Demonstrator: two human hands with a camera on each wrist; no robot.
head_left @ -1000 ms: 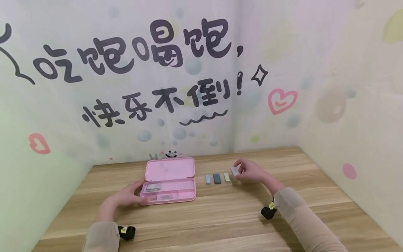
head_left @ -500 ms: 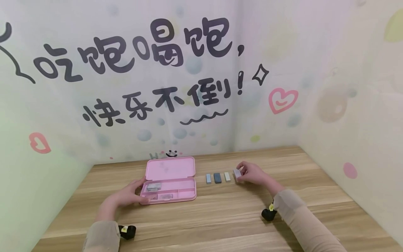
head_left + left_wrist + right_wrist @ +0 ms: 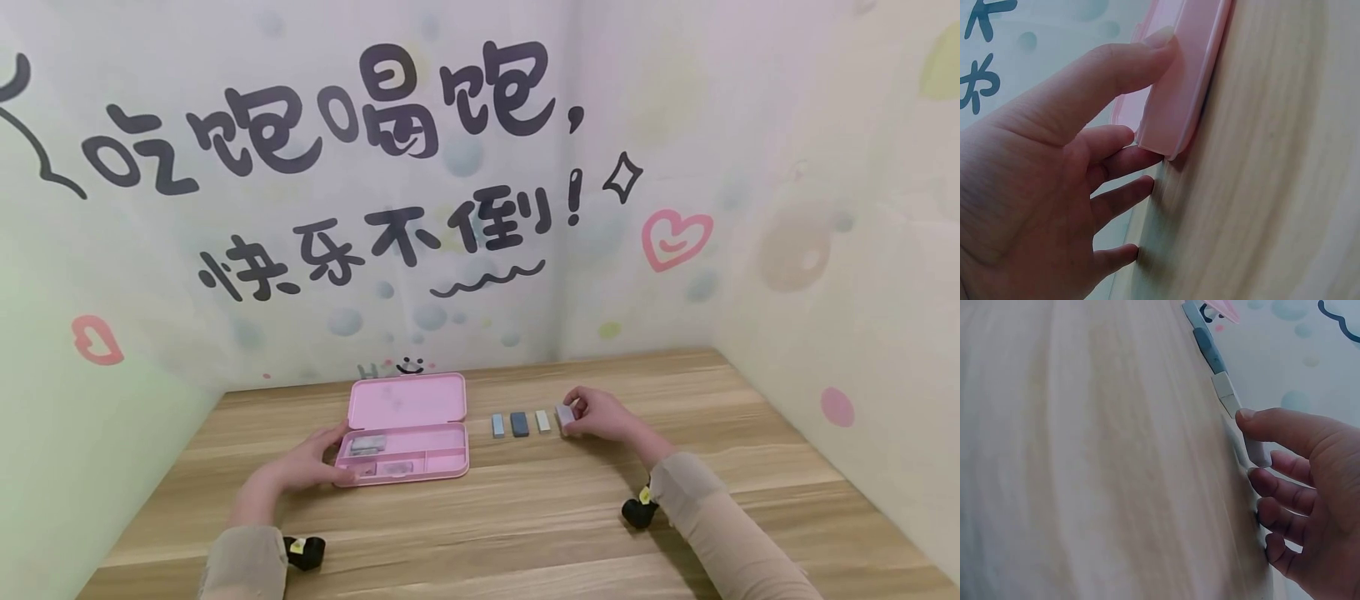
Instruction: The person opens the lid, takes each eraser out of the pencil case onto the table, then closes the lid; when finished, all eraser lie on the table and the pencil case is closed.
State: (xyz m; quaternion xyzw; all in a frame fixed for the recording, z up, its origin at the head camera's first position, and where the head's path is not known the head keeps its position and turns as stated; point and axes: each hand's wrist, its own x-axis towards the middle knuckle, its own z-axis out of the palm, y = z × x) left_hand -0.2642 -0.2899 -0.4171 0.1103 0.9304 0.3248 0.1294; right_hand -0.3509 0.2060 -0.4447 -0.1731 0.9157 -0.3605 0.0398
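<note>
A pink pencil case (image 3: 447,461) lies with its lid up on the table's left half. My left hand (image 3: 303,461) holds its left end; in the left wrist view the thumb (image 3: 1160,47) presses the front wall and two fingertips meet the corner. To the right of the case, a light blue eraser (image 3: 498,425), a dark blue eraser (image 3: 520,424) and a cream eraser (image 3: 543,422) form a row. At the row's right end my right hand (image 3: 606,415) pinches a pale lilac eraser (image 3: 563,416) between thumb and fingers, partly covering it.
Inside the case, greyish wrapped pieces (image 3: 367,445) lie in the back compartment and another wrapped piece (image 3: 395,467) in the front. The wood-grain table (image 3: 480,533) meets a printed wall (image 3: 517,317) at the back. Black wrist cameras (image 3: 305,552) hang below both sleeves.
My right hand has brought the lilac eraser down and slightly right, into line with the other erasers, and still pinches it. The left hand keeps its place on the pencil case.
</note>
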